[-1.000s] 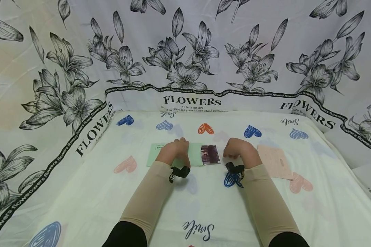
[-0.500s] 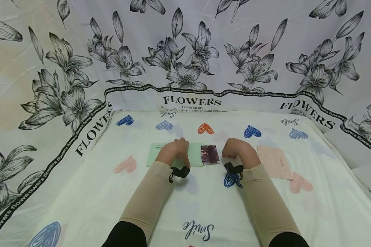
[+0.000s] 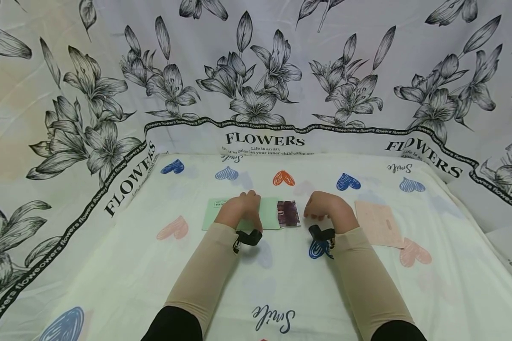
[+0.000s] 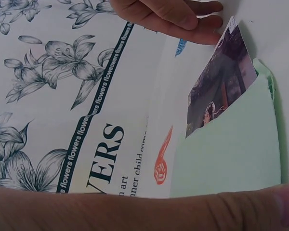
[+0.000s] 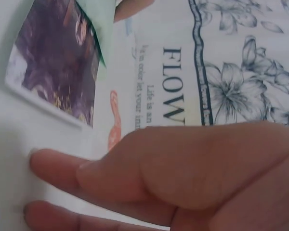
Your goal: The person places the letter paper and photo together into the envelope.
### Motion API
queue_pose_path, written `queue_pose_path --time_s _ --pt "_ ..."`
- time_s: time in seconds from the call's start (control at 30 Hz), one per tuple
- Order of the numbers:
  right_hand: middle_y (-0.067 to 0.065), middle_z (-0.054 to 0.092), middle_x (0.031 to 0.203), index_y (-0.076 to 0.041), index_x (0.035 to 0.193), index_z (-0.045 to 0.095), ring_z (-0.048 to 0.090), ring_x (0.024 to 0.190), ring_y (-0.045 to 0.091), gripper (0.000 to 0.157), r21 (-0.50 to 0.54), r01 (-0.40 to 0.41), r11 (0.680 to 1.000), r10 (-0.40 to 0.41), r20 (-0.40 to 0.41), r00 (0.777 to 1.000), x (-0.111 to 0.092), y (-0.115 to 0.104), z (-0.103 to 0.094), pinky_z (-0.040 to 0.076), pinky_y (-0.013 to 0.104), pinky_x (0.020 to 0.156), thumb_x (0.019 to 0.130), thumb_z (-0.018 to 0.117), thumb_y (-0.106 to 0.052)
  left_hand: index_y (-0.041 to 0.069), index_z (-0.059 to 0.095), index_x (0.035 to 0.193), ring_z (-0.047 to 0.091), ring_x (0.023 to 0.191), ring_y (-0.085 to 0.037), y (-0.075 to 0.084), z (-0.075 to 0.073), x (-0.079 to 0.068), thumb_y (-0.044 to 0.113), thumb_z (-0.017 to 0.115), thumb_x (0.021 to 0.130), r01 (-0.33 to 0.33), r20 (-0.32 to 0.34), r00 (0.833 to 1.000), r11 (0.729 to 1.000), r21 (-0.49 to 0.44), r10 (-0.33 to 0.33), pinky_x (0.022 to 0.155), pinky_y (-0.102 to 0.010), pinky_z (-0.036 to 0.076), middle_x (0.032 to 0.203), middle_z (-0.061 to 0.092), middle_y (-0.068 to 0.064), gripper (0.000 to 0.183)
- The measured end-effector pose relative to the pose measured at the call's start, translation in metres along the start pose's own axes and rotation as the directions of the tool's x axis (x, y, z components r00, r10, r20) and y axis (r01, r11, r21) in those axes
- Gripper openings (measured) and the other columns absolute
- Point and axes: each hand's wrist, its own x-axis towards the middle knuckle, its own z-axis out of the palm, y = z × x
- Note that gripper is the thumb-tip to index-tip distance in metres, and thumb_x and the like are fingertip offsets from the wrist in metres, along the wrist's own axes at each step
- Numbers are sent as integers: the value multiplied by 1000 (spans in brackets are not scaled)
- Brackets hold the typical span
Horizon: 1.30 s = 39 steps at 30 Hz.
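Note:
A light green envelope (image 3: 269,215) lies flat on the white cloth, its opening toward the right. My left hand (image 3: 241,210) grips it across its width, thumb at the near edge and fingers at the far one. A dark purple printed photo (image 3: 288,214) sticks out of the opening, the rest of it hidden inside; the left wrist view shows the photo (image 4: 221,82) tilted within the mouth of the envelope (image 4: 231,149). Just right of the photo's outer edge is my right hand (image 3: 330,208), fingers extended low over the cloth, thumb against the index finger (image 5: 53,166), nothing held.
Right of my right hand lies a pale pink paper piece (image 3: 379,223). The cloth (image 3: 123,274) carries printed hearts and "Smile" lettering. Behind it rises a floral fabric backdrop (image 3: 256,57) with a black "flowers" band. Black straps circle both wrists.
My right hand has shifted slightly left, and the photo has slid left a little, so less of it shows outside the envelope. My left hand and the envelope have stayed put.

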Motion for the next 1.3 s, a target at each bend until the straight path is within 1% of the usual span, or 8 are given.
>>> queue_pose_path --time_s 0.13,0.23,0.37,0.57,0.8,1.0,1.17,1.3 --pt "11 60 82 -5 89 72 54 72 23 19 -6 -19 1000 19 -13 1000 -3 6 -5 39 33 64 90 58 -17 11 45 134 41 102 -23 0 0 0 47 87 56 -14 -1 1000 1000 1 14 85 -42 43 120 44 -6 96" --pt "12 61 85 -3 92 71 55 75 24 20 -10 -39 999 39 -11 999 -4 9 -7 42 34 67 90 57 -16 10 46 133 41 102 -23 0 0 -1 47 88 56 -20 -4 1000 1000 0 20 85 -42 43 119 44 -5 95" --pt "12 61 85 -3 92 71 56 74 25 20 -10 -47 999 47 -12 999 -4 10 -8 42 34 65 90 56 -16 11 46 133 41 102 -23 0 1 -1 47 87 55 -19 -8 1000 1000 3 19 84 -41 43 118 44 -5 95" --pt "10 58 78 -4 89 71 52 67 21 17 -11 -8 1000 8 -13 1000 1 5 -3 40 30 61 90 57 -15 10 46 134 41 103 -23 0 0 -1 47 87 56 -13 -4 1000 1000 3 13 85 -43 43 121 44 -5 95" --pt "5 53 66 -6 90 71 48 61 18 18 9 65 998 -65 -2 998 3 -7 4 40 32 58 89 60 -20 11 45 135 41 104 -23 -2 0 0 48 88 55 -7 0 1000 1000 -13 7 85 -44 44 122 43 -5 98" --pt "10 57 73 -5 99 71 51 68 21 21 9 65 998 -65 10 998 -1 -15 5 39 31 58 91 59 -20 11 46 133 41 103 -23 -3 0 1 47 88 55 -15 0 1000 1000 -15 15 84 -43 44 121 44 -5 96" --pt "11 58 75 -5 99 70 52 70 22 21 13 61 998 -62 25 998 0 -14 6 40 31 58 91 59 -21 11 46 133 41 103 -23 -3 0 1 47 87 56 -26 1 1000 1000 -7 26 85 -42 43 121 44 -6 95" --pt "11 60 78 -6 98 71 54 71 23 20 6 44 999 -44 17 999 2 -10 6 42 32 60 90 61 -22 11 45 134 41 104 -23 -2 0 0 47 87 56 -21 10 1000 1000 -11 21 87 -43 43 123 43 -6 96"
